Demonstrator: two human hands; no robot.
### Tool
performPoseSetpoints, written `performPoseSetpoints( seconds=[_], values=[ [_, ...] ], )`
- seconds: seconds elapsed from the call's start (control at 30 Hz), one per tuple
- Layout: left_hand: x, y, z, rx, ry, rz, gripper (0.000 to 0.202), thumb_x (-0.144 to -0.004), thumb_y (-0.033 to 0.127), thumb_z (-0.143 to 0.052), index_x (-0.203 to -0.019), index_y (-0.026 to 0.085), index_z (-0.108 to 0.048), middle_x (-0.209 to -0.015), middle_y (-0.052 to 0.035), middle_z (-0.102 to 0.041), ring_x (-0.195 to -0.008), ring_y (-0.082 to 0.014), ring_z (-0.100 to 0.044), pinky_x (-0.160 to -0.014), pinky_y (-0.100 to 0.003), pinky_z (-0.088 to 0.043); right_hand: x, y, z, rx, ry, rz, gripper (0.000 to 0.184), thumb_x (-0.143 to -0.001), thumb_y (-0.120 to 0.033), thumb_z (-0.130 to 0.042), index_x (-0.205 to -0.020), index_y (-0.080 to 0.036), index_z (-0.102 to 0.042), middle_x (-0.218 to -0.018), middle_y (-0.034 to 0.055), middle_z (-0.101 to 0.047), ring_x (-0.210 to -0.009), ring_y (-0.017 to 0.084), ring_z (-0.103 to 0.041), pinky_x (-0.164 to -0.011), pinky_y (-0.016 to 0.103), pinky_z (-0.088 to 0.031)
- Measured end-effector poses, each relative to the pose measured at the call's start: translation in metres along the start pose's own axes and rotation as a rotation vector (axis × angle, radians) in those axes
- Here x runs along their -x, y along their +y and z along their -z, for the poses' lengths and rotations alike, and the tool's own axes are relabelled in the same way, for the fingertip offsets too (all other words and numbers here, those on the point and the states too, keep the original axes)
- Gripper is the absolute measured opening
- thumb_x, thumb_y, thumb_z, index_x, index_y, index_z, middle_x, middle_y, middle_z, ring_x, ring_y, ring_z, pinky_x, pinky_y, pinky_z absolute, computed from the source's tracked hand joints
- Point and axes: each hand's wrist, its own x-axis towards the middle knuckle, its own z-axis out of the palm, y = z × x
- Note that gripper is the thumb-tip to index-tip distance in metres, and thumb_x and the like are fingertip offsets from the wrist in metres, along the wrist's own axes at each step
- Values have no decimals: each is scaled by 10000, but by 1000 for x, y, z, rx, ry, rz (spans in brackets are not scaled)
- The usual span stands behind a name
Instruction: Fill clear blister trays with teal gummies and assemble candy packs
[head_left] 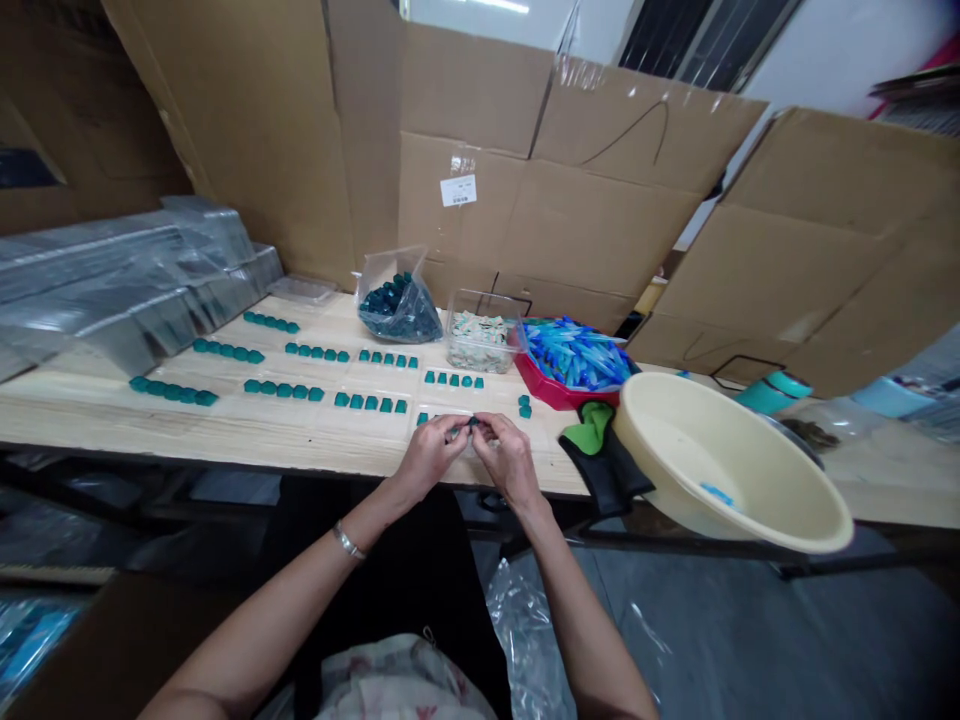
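My left hand (pixel 431 455) and my right hand (pixel 510 462) meet at the table's front edge, with fingertips pinching a small dark teal piece (pixel 472 427) between them. Its shape is mostly hidden by my fingers. Just beyond my hands, rows of small teal plastic pieces (pixel 450 378) lie on the pale wooden table (pixel 315 440). The nearest short row (pixel 431 418) almost touches my left fingers. A clear bag of teal pieces (pixel 397 310) stands at the table's back edge.
A clear tub of beige pieces (pixel 480 345) and a red tray of blue items (pixel 574 360) stand at the back. A black-and-green glove (pixel 600 455) and a cream basin (pixel 720 460) sit to my right. Plastic-wrapped stacks (pixel 127 290) lie left; cardboard sheets (pixel 547 200) form the back.
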Motion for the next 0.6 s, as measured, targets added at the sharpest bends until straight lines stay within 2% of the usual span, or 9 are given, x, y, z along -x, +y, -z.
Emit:
performPoseSetpoints(
  seconds=[0.07,0.2,0.37,0.6],
  values=[
    [0,-2,-2,-40,6,-30,214,-754,145,-553,-934,145,-669,-893,-68,-700,-726,-147,-626,-718,-270,-501,1,0,0,57,-4,50,239,-776,-134,-500,-978,-159,-625,-851,69,-639,-710,153,-604,-721,299,-516],
    [-1,-4,-3,-50,11,-39,213,-760,133,-547,-937,150,-665,-895,-66,-699,-759,-153,-629,-750,-283,-499,2,1,2,19,-41,33,253,-780,-128,-502,-1004,-161,-615,-862,60,-633,-709,143,-610,-682,267,-529],
    [0,-1,-1,-79,-19,-113,206,-771,148,-537,-934,168,-661,-932,-75,-688,-809,-172,-621,-802,-319,-478,4,-2,7,65,-62,96,295,-801,-111,-461,-1047,-174,-611,-938,78,-640,-867,178,-611,-820,309,-491],
    [2,1,-4,7,-31,-40,198,-752,178,-561,-927,201,-650,-890,-54,-677,-703,-160,-593,-747,-305,-466,8,-3,5,56,-33,27,296,-821,-121,-434,-1038,-183,-626,-935,86,-652,-857,189,-611,-808,329,-485]
  ],
)
